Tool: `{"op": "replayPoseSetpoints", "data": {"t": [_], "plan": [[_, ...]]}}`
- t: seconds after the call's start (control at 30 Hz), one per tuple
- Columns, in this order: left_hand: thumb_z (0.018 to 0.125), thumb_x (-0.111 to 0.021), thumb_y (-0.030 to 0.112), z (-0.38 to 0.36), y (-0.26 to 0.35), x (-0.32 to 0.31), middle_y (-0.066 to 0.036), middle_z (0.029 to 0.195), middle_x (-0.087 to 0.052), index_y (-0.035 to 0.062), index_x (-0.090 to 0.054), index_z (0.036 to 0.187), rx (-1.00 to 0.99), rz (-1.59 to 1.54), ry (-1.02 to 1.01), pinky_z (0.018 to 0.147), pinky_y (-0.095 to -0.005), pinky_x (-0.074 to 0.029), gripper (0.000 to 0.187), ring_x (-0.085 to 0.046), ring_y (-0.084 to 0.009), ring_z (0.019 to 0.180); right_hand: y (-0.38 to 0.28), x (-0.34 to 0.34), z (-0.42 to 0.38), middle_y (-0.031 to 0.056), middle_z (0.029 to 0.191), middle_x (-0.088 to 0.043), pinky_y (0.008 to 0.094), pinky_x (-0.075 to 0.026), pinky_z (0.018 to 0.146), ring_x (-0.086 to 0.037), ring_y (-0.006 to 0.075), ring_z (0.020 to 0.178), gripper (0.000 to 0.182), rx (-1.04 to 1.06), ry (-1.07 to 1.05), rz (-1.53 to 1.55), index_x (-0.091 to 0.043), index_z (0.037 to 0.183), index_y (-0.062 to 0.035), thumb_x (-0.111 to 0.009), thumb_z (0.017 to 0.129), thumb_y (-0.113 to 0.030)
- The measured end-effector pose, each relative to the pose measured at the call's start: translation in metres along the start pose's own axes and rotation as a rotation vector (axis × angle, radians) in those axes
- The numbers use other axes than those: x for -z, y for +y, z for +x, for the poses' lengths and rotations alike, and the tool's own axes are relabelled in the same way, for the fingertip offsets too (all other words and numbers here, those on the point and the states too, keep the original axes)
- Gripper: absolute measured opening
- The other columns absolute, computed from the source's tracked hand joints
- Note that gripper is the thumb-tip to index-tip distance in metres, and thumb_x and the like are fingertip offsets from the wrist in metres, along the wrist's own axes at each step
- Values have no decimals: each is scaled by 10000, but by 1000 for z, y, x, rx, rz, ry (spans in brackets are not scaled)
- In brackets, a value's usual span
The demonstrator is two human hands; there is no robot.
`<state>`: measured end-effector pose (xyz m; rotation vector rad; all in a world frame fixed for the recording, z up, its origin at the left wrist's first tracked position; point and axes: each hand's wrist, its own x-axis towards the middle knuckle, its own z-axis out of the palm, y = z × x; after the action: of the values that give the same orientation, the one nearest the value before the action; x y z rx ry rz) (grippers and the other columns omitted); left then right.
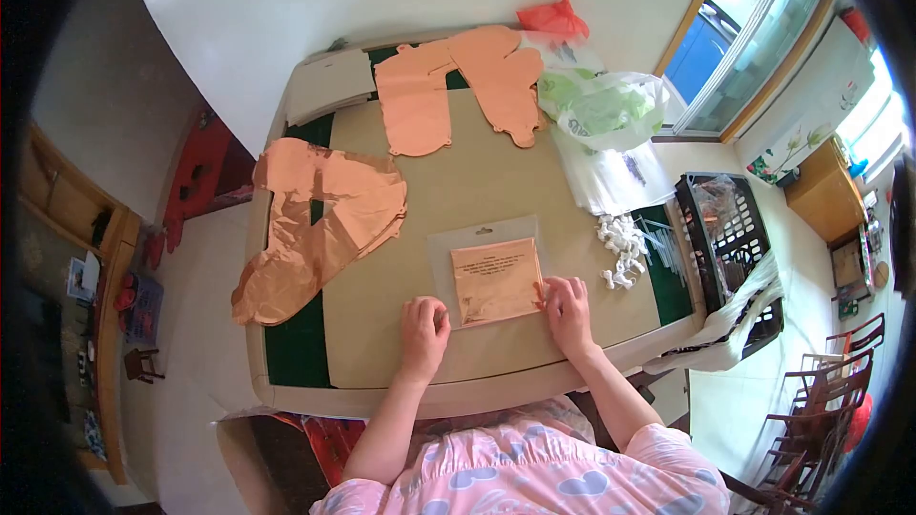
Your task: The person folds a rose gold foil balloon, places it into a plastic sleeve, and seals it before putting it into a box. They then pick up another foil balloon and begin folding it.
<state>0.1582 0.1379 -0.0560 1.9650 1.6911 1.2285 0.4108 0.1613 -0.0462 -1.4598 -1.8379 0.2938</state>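
Note:
A clear plastic packet (pixel 496 283) with a copper-coloured folded sheet and printed text inside lies flat near the table's front. My left hand (pixel 425 336) rests by its lower left corner, fingers curled, and whatever they hold is hidden. At the packet's right edge is my right hand (pixel 569 313), its fingers bent close together beside a small copper-coloured bit; I cannot make out what is between them. Large crumpled copper-coloured foil shapes (pixel 334 200) lie at the left, and flat ones (pixel 415 105) at the back.
Clear plastic bags (pixel 611 176), a green-white bag (pixel 611 110) and a red bag (pixel 553 17) sit at the back right. White ribbon coils (pixel 622 250) and clear straws (pixel 663 246) lie at the right, beside a black basket (pixel 725 229). Pale sheets (pixel 329 86) are stacked back left.

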Motion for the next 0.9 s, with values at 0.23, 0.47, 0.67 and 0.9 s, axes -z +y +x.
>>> {"op": "replayPoseSetpoints", "data": {"t": [0.23, 0.47, 0.67, 0.9], "plan": [[731, -624, -64, -2, -2, 0, -83, 930, -555, 76, -531, 890, -53, 41, -3, 780, -410, -442, 232, -527, -294, 892, -13, -2, -12, 173, 1186, -520, 447, -406, 968, -474, 351, 1133, 472, 131, -56, -2, -568, 1136, -34, -574, 676, 65], [742, -634, -27, -2, 1, 0, -76, 1073, -580, 95, -562, 934, -86, 133, -36, 858, -427, -439, 238, -539, -291, 1015, -64, -24, -23, 141, 1367, -468, 468, -292, 1103, -375, 288, 1333, 487, 393, -502, -72, -555, 1244, -25, -587, 766, -115], [742, -637, -6, -7, -6, -5, -72, 1167, -577, 109, -576, 945, -91, 198, -35, 905, -431, -429, 241, -530, -288, 1101, -10, 21, -22, 120, 1381, -476, 470, -286, 1105, -398, 275, 1324, 454, 166, -380, -193, -523, 1298, -45, -569, 853, -118], [763, -598, -3, 28, -4, 0, -86, 1093, -591, 85, -586, 908, 26, 192, -190, 884, -412, -443, 170, -543, -293, 1028, 1, 30, -26, 83, 1376, -489, 464, -300, 1096, -424, 256, 1307, 451, 159, -316, -320, -508, 1327, -67, -562, 882, -118]]}}
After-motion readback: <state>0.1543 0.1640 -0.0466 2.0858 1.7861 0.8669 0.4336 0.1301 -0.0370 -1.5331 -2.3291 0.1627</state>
